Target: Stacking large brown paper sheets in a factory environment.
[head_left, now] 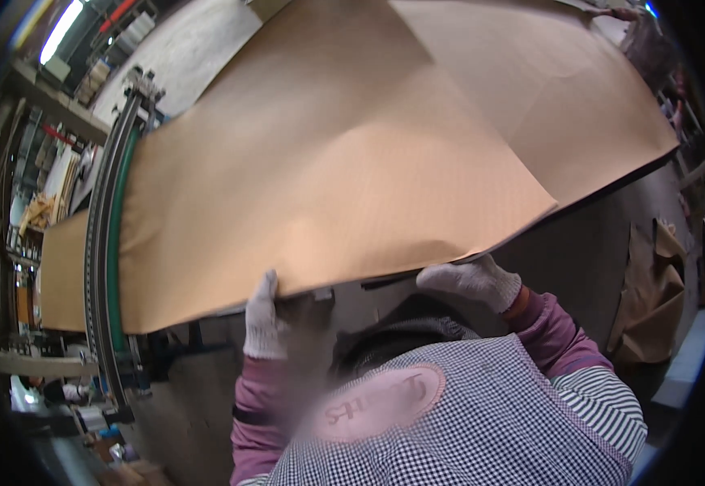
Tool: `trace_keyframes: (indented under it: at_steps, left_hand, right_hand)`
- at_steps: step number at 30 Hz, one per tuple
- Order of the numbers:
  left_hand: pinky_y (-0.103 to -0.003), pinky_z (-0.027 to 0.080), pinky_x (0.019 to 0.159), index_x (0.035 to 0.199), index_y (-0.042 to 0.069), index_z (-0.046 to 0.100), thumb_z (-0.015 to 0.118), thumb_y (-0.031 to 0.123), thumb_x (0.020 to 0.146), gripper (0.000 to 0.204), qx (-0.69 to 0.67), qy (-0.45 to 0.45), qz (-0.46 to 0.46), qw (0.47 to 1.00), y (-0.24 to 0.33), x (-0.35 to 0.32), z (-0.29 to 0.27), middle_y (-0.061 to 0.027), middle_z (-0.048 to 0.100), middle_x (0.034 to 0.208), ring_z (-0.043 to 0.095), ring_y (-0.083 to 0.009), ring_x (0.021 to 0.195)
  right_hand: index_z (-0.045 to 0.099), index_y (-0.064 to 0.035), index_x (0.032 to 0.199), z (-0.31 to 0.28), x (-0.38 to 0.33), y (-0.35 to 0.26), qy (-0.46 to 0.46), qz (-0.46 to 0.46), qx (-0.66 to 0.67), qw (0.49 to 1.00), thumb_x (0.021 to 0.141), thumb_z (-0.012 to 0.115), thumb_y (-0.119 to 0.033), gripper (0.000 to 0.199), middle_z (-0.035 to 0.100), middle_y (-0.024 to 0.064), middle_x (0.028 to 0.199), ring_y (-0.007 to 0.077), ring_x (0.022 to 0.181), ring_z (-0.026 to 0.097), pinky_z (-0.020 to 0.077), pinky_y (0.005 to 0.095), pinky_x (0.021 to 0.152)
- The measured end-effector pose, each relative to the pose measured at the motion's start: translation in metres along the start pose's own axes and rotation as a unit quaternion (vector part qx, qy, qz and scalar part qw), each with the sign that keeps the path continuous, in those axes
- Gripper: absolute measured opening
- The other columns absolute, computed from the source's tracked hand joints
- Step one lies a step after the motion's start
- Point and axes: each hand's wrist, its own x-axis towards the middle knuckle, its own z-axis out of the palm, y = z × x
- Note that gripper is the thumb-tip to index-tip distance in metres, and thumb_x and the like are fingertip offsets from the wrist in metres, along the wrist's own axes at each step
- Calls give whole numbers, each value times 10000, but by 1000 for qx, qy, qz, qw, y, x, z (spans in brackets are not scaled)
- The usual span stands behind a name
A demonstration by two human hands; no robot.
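A large brown cardboard sheet (287,194) stretches across the view, its left part passing under a long machine bar. My left hand (265,324), in a white knit glove, grips the near edge, thumb up against it and fingers hidden below. Farther right, my right hand (472,282), gloved too, holds the same edge where the sheet bulges slightly; its fingertips are partly hidden. The sheet's right corner overlaps a second brown sheet (603,121) lying beneath it.
The machine bar (103,251) with a green strip runs front to back at left. Brown material (650,300) hangs folded at right. At the far right, a blurred figure (650,49), seemingly a person, is by the second sheet. Wooden pieces (40,211) lie beyond the bar.
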Motion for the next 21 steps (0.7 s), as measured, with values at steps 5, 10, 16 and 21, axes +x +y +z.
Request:
trace_keyframes:
  at_steps: [5,10,16,21]
  left_hand:
    - [-405,583,729,1178,-11,462,475,261,952,354,36,-119,37,992,14,2,56,-198,622,1032,669,-295,828]
    - [-375,578,710,1169,-27,470,479,266,950,366,76,-156,25,985,-2,-41,110,-198,646,946,676,-283,782]
    - [-314,556,660,1170,12,495,484,325,954,381,166,-192,9,967,-37,-59,147,-118,654,860,654,-202,698]
    - [-199,430,549,797,64,627,498,527,905,493,412,-149,-126,890,-65,-53,144,-14,576,672,544,-89,581]
  right_hand:
    - [484,-156,1282,63,5,14,-95,68,-262,958,711,686,-332,631,460,64,1309,248,1221,423,383,410,972]
    - [523,-142,1227,116,-10,90,-31,14,-307,951,816,592,-226,424,514,77,1245,235,1148,492,414,364,934]
    - [532,-75,1202,61,3,22,-156,255,62,952,890,531,-199,335,594,110,1121,246,1016,570,454,346,871]
    - [538,26,1119,-1,-10,-41,36,403,658,635,891,567,-272,376,610,166,1034,265,972,577,453,322,872]
